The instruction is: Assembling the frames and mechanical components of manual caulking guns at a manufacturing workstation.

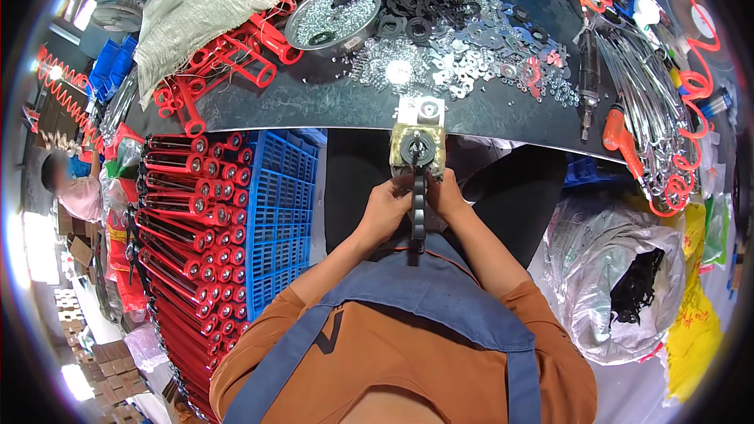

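Black handle (pixel 419 208) runs near-far, far end over the block (pixel 430 159), left hand (pixel 384 211) and right hand (pixel 448 195) closely flanking; fingers partly hidden, can't tell if pinching.

The view comes from a wide fisheye camera on the person's head – the left one of a side-by-side pair – looking steeply down. It faces forward over the wearer's own body: the brown shirt (pixel 377 357) and blue apron (pixel 432 292) fill the lower middle, close to the lens, with the forearms rising past them. The left hand (pixel 383 210) and right hand (pixel 446 193) sit near the centre, a little farther off, and the dark counter (pixel 314 102) spans the top beyond them. The lens takes in much of the room – a co-worker (pixel 77 195) appears small and sideways at the left rim – and its round border leaves the corners black.
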Action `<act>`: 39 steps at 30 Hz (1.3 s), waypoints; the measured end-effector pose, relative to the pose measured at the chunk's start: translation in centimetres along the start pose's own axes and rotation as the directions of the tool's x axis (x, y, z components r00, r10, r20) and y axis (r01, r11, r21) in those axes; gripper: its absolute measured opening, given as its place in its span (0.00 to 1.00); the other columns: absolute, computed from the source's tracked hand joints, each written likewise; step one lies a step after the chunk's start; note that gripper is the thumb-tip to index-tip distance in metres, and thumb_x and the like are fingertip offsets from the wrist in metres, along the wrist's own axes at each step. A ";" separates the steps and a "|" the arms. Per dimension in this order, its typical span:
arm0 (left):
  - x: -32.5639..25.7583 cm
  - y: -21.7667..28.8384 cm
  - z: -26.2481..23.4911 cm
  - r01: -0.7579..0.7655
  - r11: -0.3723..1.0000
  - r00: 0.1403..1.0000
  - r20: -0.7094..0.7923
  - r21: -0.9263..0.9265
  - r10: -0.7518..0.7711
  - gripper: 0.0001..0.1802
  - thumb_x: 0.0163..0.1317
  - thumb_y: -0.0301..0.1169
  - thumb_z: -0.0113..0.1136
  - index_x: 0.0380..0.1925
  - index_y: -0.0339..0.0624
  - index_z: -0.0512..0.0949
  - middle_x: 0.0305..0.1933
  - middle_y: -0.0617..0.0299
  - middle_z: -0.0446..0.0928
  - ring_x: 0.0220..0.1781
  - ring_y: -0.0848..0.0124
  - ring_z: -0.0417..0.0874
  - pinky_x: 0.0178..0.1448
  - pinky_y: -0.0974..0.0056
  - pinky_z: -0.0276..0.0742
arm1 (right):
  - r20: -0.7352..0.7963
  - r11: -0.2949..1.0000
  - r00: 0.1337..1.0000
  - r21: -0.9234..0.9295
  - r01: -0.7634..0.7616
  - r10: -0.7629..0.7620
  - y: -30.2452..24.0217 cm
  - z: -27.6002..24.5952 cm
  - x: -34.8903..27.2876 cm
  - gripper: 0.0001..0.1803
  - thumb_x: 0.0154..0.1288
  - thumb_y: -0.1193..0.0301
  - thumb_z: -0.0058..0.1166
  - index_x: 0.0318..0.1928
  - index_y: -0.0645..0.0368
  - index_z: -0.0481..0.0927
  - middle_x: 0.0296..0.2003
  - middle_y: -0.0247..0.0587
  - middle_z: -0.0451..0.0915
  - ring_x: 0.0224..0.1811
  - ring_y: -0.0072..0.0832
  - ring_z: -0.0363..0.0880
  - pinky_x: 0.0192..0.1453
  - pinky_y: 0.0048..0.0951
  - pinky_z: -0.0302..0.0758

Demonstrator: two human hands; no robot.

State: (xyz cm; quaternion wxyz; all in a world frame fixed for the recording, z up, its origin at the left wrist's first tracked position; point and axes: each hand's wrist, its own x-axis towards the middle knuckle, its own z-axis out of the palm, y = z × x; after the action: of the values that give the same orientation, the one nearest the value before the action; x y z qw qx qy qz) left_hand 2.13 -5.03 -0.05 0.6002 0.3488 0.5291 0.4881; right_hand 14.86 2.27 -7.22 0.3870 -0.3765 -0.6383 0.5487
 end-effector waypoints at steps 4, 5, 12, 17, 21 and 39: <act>-0.2 0.4 0.4 0.027 0.999 1.000 0.001 -0.036 -0.027 0.13 0.62 0.26 0.59 0.46 0.34 0.77 0.34 0.65 0.79 0.33 0.81 0.76 0.37 0.74 0.74 | 0.017 0.998 0.999 -0.047 0.038 -0.037 -0.2 -0.2 0.0 0.11 0.59 0.79 0.53 0.42 0.61 0.81 0.33 0.49 0.84 0.35 0.36 0.85 0.39 0.35 0.78; -0.2 0.4 0.4 0.028 0.999 1.000 0.003 -0.041 -0.028 0.13 0.62 0.26 0.59 0.46 0.35 0.77 0.34 0.65 0.79 0.32 0.81 0.76 0.37 0.75 0.74 | 0.015 0.994 0.998 -0.088 0.064 -0.063 -0.3 -0.3 0.0 0.11 0.59 0.79 0.53 0.42 0.61 0.81 0.33 0.48 0.84 0.35 0.36 0.85 0.39 0.35 0.78; 0.0 -0.2 0.2 0.010 1.000 1.000 0.007 -0.028 -0.010 0.13 0.63 0.27 0.59 0.46 0.36 0.77 0.32 0.66 0.78 0.31 0.81 0.75 0.36 0.75 0.72 | 0.018 0.988 1.000 -0.156 0.021 -0.018 -1.6 -0.4 -0.3 0.11 0.59 0.77 0.53 0.43 0.61 0.82 0.32 0.49 0.84 0.35 0.37 0.85 0.39 0.36 0.78; -0.2 0.0 0.3 0.005 1.000 1.000 -0.014 -0.010 -0.005 0.13 0.63 0.29 0.59 0.46 0.35 0.77 0.33 0.66 0.77 0.32 0.81 0.75 0.36 0.75 0.72 | 0.024 0.993 0.999 -0.120 -0.019 0.023 -0.8 -0.3 -0.2 0.11 0.60 0.77 0.53 0.43 0.61 0.82 0.33 0.49 0.84 0.35 0.37 0.85 0.39 0.36 0.78; -0.1 0.1 0.4 0.015 0.999 1.000 -0.002 -0.029 -0.015 0.14 0.63 0.28 0.59 0.47 0.35 0.77 0.34 0.66 0.77 0.34 0.81 0.75 0.38 0.75 0.72 | 0.013 0.997 1.000 -0.069 0.016 -0.016 -0.1 -0.3 -0.3 0.11 0.60 0.77 0.52 0.43 0.61 0.81 0.33 0.50 0.84 0.36 0.38 0.85 0.38 0.36 0.78; -0.9 1.4 -6.6 -0.026 1.000 0.999 -0.022 0.011 0.026 0.21 0.65 0.28 0.58 0.56 0.30 0.70 0.49 0.53 0.77 0.42 0.72 0.80 0.47 0.69 0.78 | -0.307 0.748 0.843 -0.645 0.157 -0.442 -9.9 -13.4 8.5 0.08 0.62 0.75 0.58 0.40 0.65 0.81 0.29 0.42 0.82 0.27 0.22 0.79 0.33 0.24 0.74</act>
State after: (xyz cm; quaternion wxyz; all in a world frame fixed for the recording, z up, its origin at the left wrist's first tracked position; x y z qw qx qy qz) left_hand -4.56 -6.11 0.23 0.5858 0.3535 0.5338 0.4969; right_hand 22.94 14.35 4.58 0.4677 -0.4820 -0.7260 0.1481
